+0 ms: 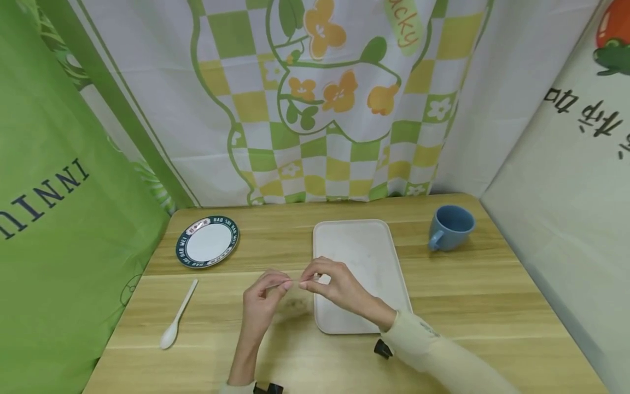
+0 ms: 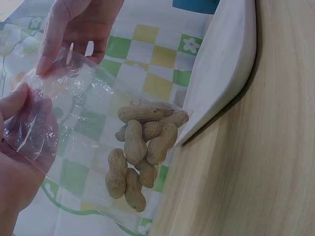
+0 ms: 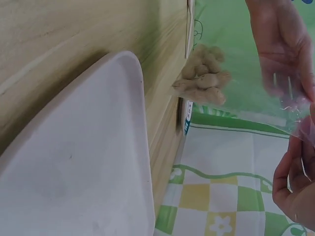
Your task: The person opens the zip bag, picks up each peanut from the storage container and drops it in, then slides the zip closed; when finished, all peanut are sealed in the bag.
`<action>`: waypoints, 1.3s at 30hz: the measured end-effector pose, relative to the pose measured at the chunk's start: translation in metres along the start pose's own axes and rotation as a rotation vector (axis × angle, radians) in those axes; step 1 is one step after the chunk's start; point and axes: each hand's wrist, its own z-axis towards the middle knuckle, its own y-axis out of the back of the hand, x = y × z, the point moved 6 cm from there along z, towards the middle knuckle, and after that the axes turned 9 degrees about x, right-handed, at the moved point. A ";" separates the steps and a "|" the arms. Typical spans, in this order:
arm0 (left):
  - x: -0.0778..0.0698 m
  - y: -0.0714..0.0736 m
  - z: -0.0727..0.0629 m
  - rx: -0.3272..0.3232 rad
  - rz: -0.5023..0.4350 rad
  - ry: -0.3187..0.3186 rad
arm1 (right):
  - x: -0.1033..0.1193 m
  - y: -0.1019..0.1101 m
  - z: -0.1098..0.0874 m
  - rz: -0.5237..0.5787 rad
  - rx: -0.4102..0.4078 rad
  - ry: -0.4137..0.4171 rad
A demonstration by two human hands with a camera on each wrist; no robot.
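Note:
A clear plastic bag [image 2: 83, 118] hangs between my two hands, with several unshelled peanuts [image 2: 142, 147] gathered at its bottom. My left hand [image 1: 261, 301] pinches the bag's top edge between thumb and fingers. Close by on the other side, my right hand [image 1: 334, 282] also pinches that top edge, its fingertips a little apart from the left ones. In the head view the bag is nearly invisible, and the peanuts show only faintly below the hands. A white rectangular tray [image 1: 359, 246] lies on the table under my right hand and forearm.
On the wooden table [image 1: 467, 306], a white plate with a dark green rim [image 1: 232, 241] sits at the back left. A white spoon [image 1: 178, 320] lies in front of it. At the back right stands a blue mug [image 1: 450, 227]. A patterned curtain [image 1: 320, 153] hangs behind.

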 end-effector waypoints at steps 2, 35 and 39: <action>-0.002 0.002 0.000 -0.016 0.010 -0.003 | 0.009 0.004 0.000 0.017 -0.006 -0.023; 0.143 0.029 0.056 0.247 0.424 0.556 | -0.050 0.011 -0.010 -0.081 0.004 -0.359; 0.135 0.028 0.060 0.236 0.877 0.389 | -0.053 0.023 -0.025 -0.268 -0.005 -0.363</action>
